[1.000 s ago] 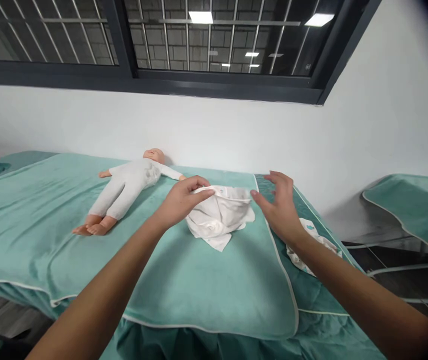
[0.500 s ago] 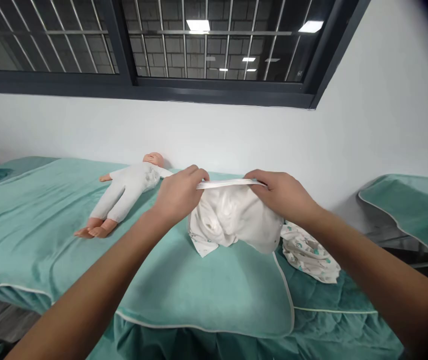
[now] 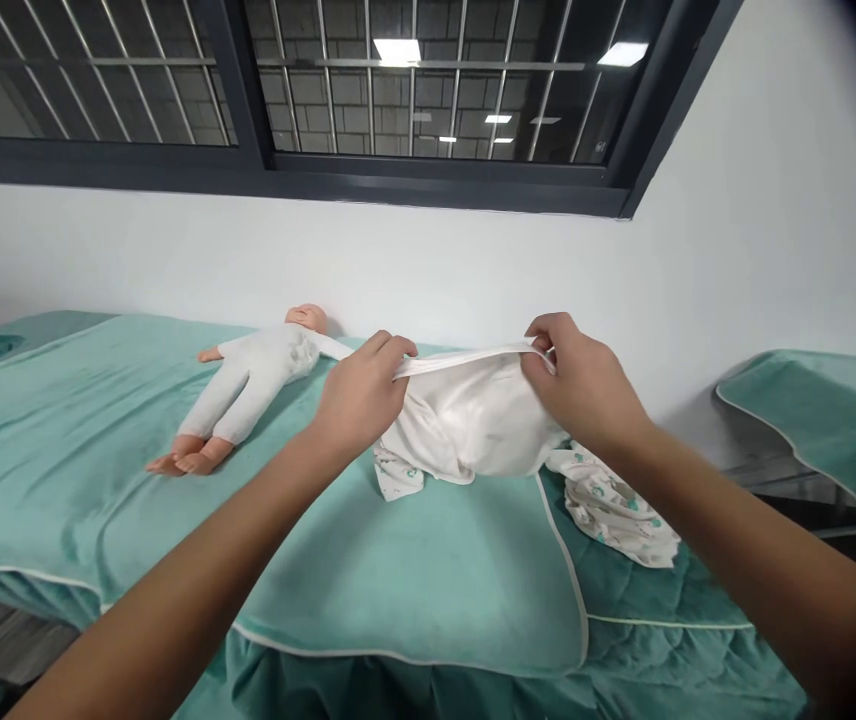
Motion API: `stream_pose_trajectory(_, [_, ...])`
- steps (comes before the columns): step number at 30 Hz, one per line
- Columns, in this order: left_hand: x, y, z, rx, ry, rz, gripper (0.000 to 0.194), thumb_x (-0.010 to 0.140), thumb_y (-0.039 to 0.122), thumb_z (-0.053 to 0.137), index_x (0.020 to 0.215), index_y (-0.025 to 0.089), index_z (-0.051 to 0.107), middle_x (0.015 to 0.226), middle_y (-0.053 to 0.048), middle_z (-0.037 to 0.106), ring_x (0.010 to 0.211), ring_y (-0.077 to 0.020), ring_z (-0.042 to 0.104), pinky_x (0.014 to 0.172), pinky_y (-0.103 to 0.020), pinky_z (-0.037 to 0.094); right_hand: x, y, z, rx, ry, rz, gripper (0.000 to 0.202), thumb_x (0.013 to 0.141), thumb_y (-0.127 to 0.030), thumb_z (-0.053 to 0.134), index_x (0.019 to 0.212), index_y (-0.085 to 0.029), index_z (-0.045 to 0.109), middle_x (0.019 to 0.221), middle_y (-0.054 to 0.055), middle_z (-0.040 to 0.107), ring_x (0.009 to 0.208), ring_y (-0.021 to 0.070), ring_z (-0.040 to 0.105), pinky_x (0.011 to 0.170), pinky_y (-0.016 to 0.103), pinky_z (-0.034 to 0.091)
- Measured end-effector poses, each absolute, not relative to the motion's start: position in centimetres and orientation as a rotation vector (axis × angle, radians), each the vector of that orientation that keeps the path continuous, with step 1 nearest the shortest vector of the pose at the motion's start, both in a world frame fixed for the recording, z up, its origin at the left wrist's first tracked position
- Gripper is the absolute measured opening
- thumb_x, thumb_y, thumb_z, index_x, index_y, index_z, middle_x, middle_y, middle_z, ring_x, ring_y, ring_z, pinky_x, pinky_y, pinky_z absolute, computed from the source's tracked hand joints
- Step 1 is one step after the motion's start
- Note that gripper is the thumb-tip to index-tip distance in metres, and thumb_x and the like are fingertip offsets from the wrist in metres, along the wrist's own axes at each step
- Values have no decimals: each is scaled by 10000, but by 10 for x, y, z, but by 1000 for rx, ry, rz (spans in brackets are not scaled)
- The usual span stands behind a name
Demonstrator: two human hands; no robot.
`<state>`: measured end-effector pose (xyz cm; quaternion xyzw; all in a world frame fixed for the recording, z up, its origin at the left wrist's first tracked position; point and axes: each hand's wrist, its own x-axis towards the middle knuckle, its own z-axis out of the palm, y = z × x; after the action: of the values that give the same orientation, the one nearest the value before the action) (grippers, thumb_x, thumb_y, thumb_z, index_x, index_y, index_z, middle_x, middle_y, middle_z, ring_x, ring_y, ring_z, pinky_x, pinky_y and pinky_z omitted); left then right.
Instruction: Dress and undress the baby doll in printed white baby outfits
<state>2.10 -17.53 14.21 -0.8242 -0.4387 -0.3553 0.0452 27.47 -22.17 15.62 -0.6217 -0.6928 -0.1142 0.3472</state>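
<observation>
A white baby garment (image 3: 480, 420) hangs between my two hands, its long edge stretched between them. My left hand (image 3: 369, 385) pinches that edge at the left end. At the other end my right hand (image 3: 574, 370) grips the edge between thumb and fingers, slightly higher than the left. A small corner of printed fabric (image 3: 398, 475) shows at the garment's lower left. Whether the garment is a top or trousers I cannot tell. Left of my left hand, a baby doll (image 3: 248, 375) in a white body suit lies on its back, its head towards the wall.
Crumpled white cloth with a green print (image 3: 619, 510) lies right of the garment. Beneath everything spreads a green blanket (image 3: 413, 590) with white piping. Another green cover (image 3: 833, 420) stands at the right. Behind are a white wall (image 3: 473, 260) and a dark-framed window (image 3: 428, 180).
My right hand has moved right and up along the garment's edge, widening the stretched span. The garment's lower part has risen a little. My left hand stays nearly in place.
</observation>
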Motion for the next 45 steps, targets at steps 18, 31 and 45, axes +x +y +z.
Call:
stream_pose_trajectory(18, [-14, -164, 164, -2310, -1829, -753, 404, 874, 571, 486, 985, 251, 706, 824, -59, 716, 804, -279, 654, 704, -347, 465, 310, -235, 155, -1688, -1499, 188, 264, 833, -302, 497, 942, -256, 733, 790, 7, 699, 583, 159, 546, 497, 258, 386])
stream_pose_trajectory(31, [22, -59, 69, -2212, -1774, -518, 353, 897, 365, 559, 1188, 171, 608, 1181, -171, 650, 1126, -352, 570, 887, -464, 473, 269, -103, 61, -2084, -1955, -244, 397, 923, -186, 400, 1271, -185, 592, 1228, 137, 647, 1086, 282, 596, 821, 371, 454])
stream_pose_trajectory(45, [47, -66, -8, -2495, -1979, -434, 361, 901, 183, 446, 1232, 96, 563, 1384, -216, 514, 1306, -326, 466, 1083, -458, 368, 201, -102, -25, -2053, -1812, -28, 330, 924, -297, 460, 1160, -109, 594, 1240, 172, 588, 1165, 337, 505, 980, 427, 398])
